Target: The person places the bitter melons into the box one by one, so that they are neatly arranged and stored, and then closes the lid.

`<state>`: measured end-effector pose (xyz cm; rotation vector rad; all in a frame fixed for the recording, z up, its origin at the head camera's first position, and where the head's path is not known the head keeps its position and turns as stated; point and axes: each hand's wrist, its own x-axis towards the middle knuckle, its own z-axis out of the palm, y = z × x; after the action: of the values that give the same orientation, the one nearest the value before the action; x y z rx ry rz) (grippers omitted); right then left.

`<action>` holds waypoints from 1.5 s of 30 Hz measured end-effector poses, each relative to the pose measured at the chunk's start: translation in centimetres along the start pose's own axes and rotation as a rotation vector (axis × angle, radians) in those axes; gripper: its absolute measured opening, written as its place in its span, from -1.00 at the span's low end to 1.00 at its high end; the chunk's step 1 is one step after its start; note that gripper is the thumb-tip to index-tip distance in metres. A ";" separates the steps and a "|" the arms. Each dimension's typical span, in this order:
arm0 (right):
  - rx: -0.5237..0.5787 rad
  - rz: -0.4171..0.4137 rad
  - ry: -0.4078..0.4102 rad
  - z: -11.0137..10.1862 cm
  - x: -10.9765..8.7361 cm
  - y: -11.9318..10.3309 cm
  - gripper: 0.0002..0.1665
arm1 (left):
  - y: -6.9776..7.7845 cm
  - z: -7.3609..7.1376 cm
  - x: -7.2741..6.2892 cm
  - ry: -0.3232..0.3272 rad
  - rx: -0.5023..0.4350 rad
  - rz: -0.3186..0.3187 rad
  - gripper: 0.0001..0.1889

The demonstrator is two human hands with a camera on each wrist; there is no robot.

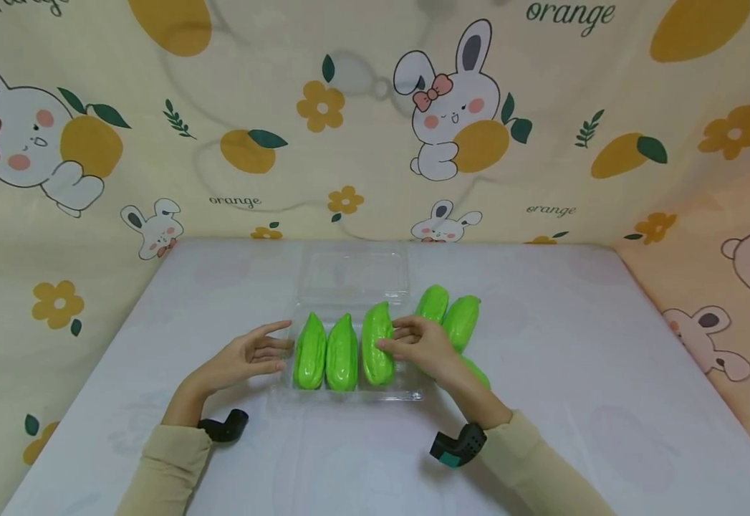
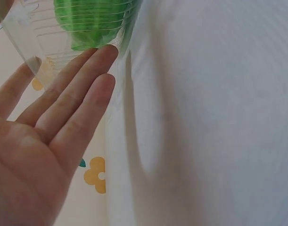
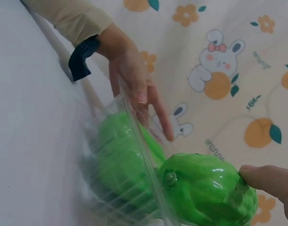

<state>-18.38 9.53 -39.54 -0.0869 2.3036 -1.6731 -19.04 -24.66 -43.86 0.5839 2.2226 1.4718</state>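
Observation:
A clear plastic clamshell box (image 1: 407, 395) lies with its lid (image 1: 354, 276) folded back. Two glossy, bumpy green bitter melons lie side by side in its base, a left one (image 1: 310, 355) and a middle one (image 1: 342, 355). My right hand (image 1: 429, 347) pinches a third bitter melon (image 1: 377, 351) from its right side, thumb on top. In the right wrist view this melon (image 3: 207, 188) stands above the box rim. With fingers spread, my left hand (image 1: 246, 358) touches the box's left wall, as the left wrist view shows at the fingertips (image 2: 106, 54).
Several more bitter melons (image 1: 461, 322) lie on the white table (image 1: 574, 373) right of the box, partly hidden by my right hand. A printed curtain (image 1: 362, 158) with rabbits and oranges hangs behind the table's far edge. Each wrist wears a dark camera (image 1: 458, 446).

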 end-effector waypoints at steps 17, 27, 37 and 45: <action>-0.219 -0.016 0.070 1.3 0.4 0.3 -0.44 | 0.2 -0.1 0.2 -0.007 0.013 0.010 -0.20; -0.256 -0.014 0.055 1.7 0.4 0.5 -0.52 | 0.6 0.1 0.0 -0.005 0.023 -0.016 -0.20; -0.383 -0.113 0.062 1.9 0.3 0.5 -0.69 | 0.4 0.0 0.0 -0.002 0.019 0.010 -0.21; -0.464 -0.152 0.068 1.9 0.4 0.6 -0.78 | 0.1 0.0 0.0 -0.006 0.006 0.014 -0.22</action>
<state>-18.21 7.86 -40.75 -0.3119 2.7539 -1.1836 -19.03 -24.59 -43.80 0.6058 2.2237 1.4682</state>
